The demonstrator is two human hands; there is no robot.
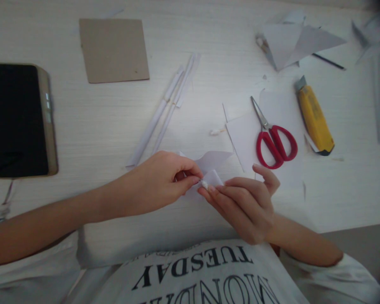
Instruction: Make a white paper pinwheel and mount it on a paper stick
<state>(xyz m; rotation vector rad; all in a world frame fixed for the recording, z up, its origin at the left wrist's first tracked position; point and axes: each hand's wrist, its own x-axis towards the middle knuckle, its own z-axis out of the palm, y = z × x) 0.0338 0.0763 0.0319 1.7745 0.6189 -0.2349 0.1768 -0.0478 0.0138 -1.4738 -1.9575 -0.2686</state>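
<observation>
The left hand (158,183) and right hand (245,202) each have their grip clamped on the folded white paper (213,161) between them. Just beyond the right grip lie red scissors (274,141) on the counter (91,122). Below the hands, the shirt (205,274) reads "MONDAY TUESDAY".

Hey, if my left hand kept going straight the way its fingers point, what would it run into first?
The left hand points right and pinches the folded white paper. Pushing on, it would likely meet the fingertips of the right hand just behind that paper, though depth is hard to judge.
</observation>
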